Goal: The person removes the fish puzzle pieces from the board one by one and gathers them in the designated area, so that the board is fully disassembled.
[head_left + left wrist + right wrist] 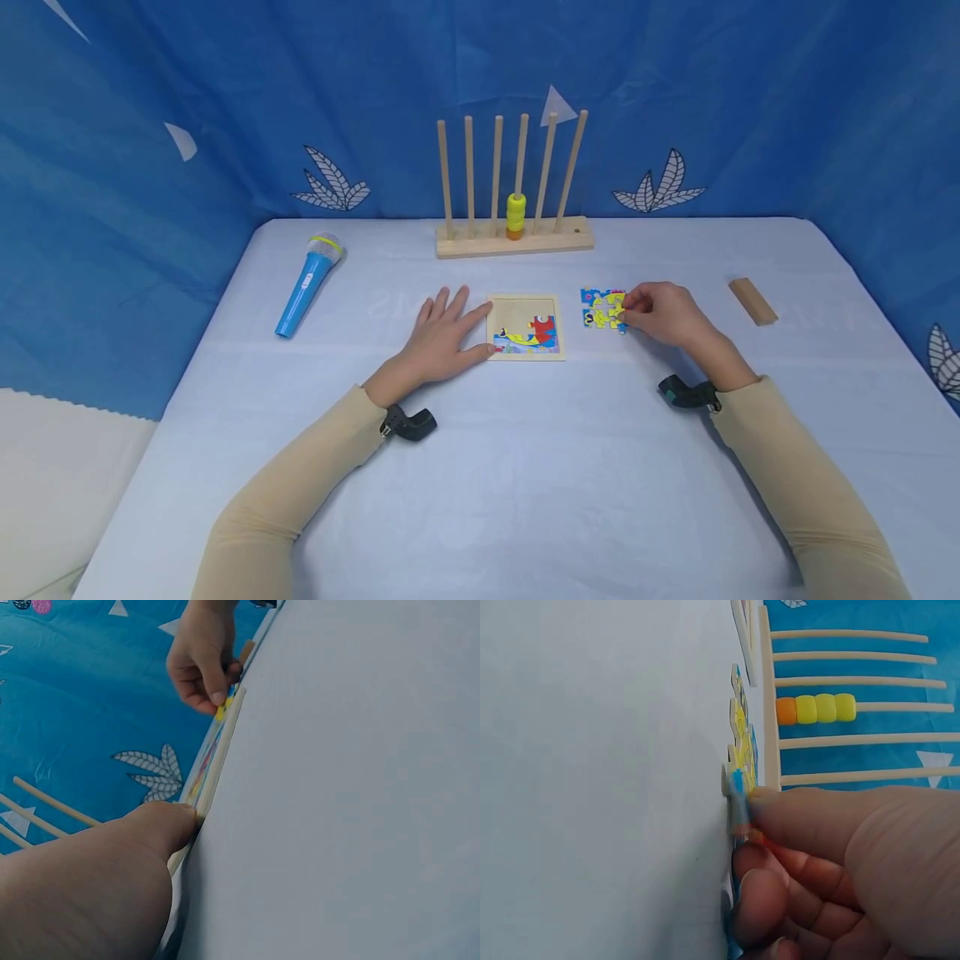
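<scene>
A small square wooden puzzle tray [513, 312] lies at mid-table, with colourful pieces along its lower and right parts and bare wood at upper left. My left hand [438, 340] rests flat beside it, fingers spread, thumb and index fingertip touching the tray's left edge. To the tray's right is a cluster of blue and yellow jigsaw pieces [595, 318]. My right hand [663, 313] is at their right side, pinching a jigsaw piece [738, 811] between thumb and fingers. That piece stands tilted in the right wrist view; its printed face is mostly hidden.
Behind the tray stands a wooden peg rack [517, 244] with several upright rods and a stack of yellow and orange beads [515, 213]. A blue toy microphone [303, 292] lies at left. At right is a brown wooden block [753, 302]. A blue curtain [420, 75] backs the table.
</scene>
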Demonstrator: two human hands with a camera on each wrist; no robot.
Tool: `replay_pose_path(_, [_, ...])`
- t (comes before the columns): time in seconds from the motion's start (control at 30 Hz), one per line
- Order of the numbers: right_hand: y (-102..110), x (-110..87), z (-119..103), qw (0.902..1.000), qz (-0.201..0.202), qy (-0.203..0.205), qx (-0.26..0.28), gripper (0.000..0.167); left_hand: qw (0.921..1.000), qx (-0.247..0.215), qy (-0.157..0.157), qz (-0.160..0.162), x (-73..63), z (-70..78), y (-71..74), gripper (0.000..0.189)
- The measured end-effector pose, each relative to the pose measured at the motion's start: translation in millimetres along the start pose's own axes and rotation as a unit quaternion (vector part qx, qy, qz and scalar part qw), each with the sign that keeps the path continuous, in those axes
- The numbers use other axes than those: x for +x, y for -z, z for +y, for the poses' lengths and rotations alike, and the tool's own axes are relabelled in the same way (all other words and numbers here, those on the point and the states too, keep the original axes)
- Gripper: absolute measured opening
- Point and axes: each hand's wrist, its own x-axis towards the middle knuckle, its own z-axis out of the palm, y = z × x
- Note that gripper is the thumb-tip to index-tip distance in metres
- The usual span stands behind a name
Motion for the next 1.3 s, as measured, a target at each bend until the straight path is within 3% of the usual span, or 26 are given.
replay_pose_path(0.2, [-2.6,-0.9,-0.6,0.9998,0.009,0.011,-0.013,0.015,1.0000,0.002,-0.001,0.001,0.3,-0.3,-0.6,0.075])
replay_pose_path(1.3, [0.7,-0.5,1.6,0.9996,0.002,0.026,-0.012,0.019,1.0000,-0.001,-0.001,-0.001,0.2,0.1,-0.5,0.073])
